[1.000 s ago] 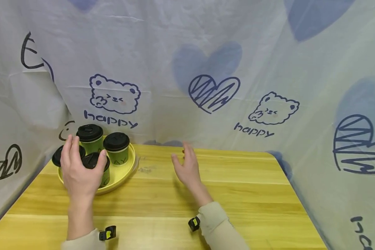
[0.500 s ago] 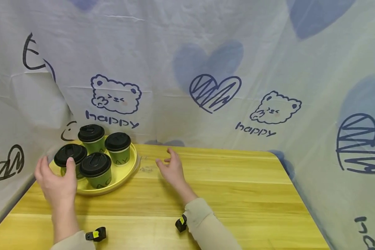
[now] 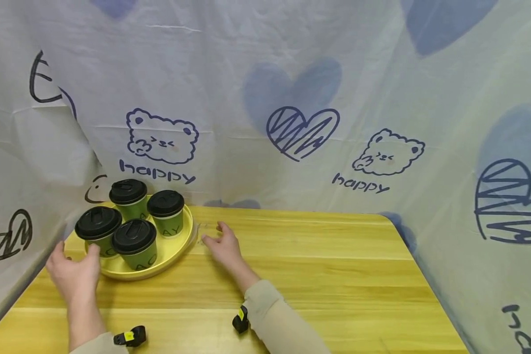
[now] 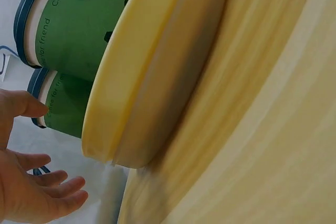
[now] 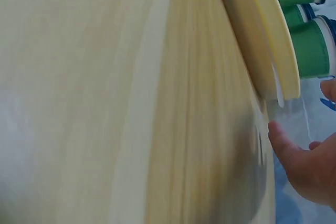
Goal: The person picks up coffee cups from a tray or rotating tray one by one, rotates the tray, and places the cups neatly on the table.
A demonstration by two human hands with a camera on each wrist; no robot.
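A round yellow tray (image 3: 173,246) sits at the table's left back with several green paper cups upright on it, all with black lids. The front cup (image 3: 136,243) and the left cup (image 3: 98,226) stand nearest my left hand (image 3: 74,273). That hand is beside the tray's left edge, thumb and fingers spread, holding nothing. The left wrist view shows its fingers (image 4: 65,187) apart from the tray wall (image 4: 139,72). On the other side, my right hand (image 3: 224,248) is near the tray's right edge, holding nothing. In the right wrist view a small gap separates its fingers from the tray.
The wooden table (image 3: 336,275) stretches right and toward me. White sheeting (image 3: 230,88) with blue hearts and bear drawings hangs behind and at both sides, close to the tray's back and left. A black wrist camera (image 3: 241,319) sits at my right cuff; another is at my left.
My left hand has moved from over the cups to the left and down beside the tray. The right hand has come leftward toward the tray's right edge. Tray and cups stay put.
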